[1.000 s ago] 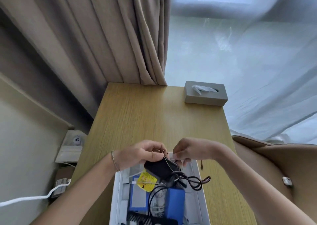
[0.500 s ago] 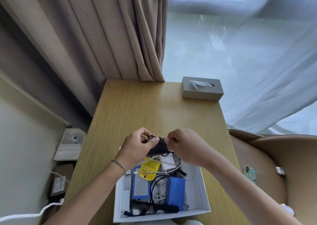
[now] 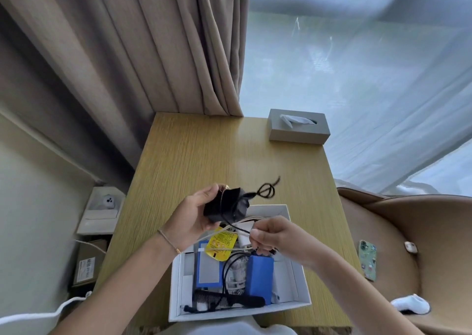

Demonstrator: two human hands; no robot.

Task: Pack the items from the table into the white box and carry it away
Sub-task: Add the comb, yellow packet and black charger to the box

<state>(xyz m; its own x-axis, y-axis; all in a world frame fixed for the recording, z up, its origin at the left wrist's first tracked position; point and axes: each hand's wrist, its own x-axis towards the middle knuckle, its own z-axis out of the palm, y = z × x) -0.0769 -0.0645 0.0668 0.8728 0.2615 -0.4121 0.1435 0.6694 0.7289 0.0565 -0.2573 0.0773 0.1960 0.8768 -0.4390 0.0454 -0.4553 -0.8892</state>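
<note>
Since half a second ago, your hands have drawn apart: the small black drawstring pouch has gone up and left with your left hand, while your right hand has dropped back toward you, pulling its thin black cord out in a slanted line between them. The pouch hangs in the air above the far end of the open white cardboard box, which sits at the tabletop's near edge. Your left grip is clenched round the pouch body; your right grip pinches the cord's end between fingertips.

The pouch's long axis seems to run from near-left to far-right, with the gathered mouth pointing toward the far right corner, where a loose loop of cord sticks out.

That loop could catch on the box wall as you lower the pouch. The taut cord also passes just above the white charging cable and yellow printed packet in the box, so it could snag them and drag them out. The blue rectangular block and black plastic comb lie nearer you. A grey tissue box stands at the far right corner.
</note>
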